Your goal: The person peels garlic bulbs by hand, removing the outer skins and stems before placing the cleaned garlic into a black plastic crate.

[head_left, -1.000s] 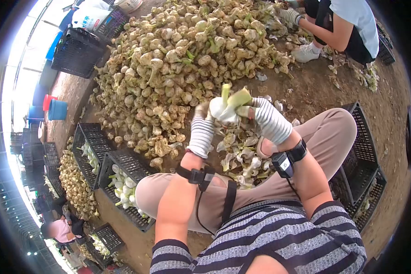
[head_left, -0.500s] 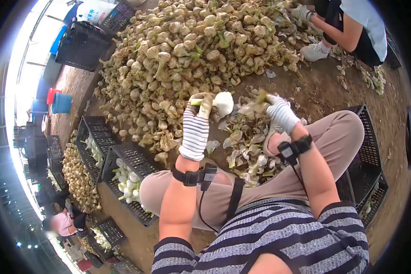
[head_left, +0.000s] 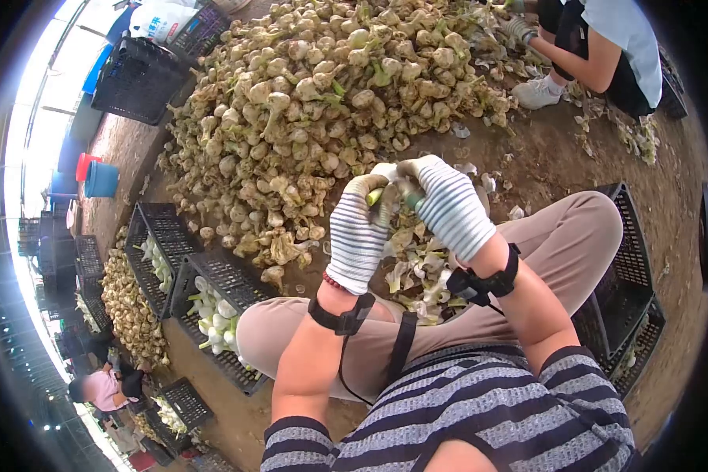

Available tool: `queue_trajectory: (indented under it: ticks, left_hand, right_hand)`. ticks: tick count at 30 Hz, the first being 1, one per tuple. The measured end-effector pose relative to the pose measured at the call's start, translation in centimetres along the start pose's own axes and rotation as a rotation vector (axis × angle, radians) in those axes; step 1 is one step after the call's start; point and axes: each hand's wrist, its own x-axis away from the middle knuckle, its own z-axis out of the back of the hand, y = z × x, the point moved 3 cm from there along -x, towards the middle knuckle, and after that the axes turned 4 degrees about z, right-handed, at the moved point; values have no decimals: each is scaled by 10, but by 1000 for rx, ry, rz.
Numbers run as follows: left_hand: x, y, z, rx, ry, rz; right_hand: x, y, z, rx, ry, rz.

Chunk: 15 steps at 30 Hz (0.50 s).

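Both my hands wear striped white gloves and meet in front of the pile of unpeeled garlic bulbs [head_left: 291, 102]. My left hand [head_left: 359, 228] is closed round a garlic bulb [head_left: 385, 171], whose green stem end pokes out between the fingers. Against the same bulb, my right hand [head_left: 444, 200] has its fingers bent and pressed together; what lies between them is hidden. Loose peeled skins [head_left: 421, 275] cover the ground below my hands. Most of the bulb is covered by the gloves.
Black crates with peeled white garlic [head_left: 216, 315] stand left of my knee, and another black crate [head_left: 625, 291] at the right. A co-worker in a light top [head_left: 625, 39] crouches at the upper right. Blue bucket [head_left: 101, 179] and another person [head_left: 106, 389] at the left.
My right hand has moved left and up to meet my left hand at the bulb. The bulb, plainly visible before, is now mostly covered. The loose skins at my right fingers no longer show.
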Motion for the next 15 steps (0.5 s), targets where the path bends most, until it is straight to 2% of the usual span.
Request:
queue_trajectory:
  ticks: [2,4,5,8,9,10,12,14,15]
  left_hand:
    - [0,-1,1,-46,-12,-35]
    - [1,-1,0,-52,-5,-189]
    - [1,-2,2,-34,-41,-122]
    - [0,3,10,-89,-41,-149]
    - [2,1,11,35,-59,-14]
    - [1,-2,14,73,-66,-14]
    - [0,-11,17,78,-38,4]
    - [-1,-14,18,65,-31,1]
    - [0,-16,18,53,-26,-1]
  right_hand:
    - [2,-3,-5,83,7,6]
    - [2,10,-11,135,29,10]
    - [1,16,-10,86,36,0]
    - [0,46,-7,29,165,-57]
    - [1,61,-8,19,178,-111]
    - [5,83,-13,42,177,-193]
    - [13,117,-14,247,-138,-420]
    - [22,115,-16,261,-223,-405]
    - [19,88,-9,71,-210,-295]
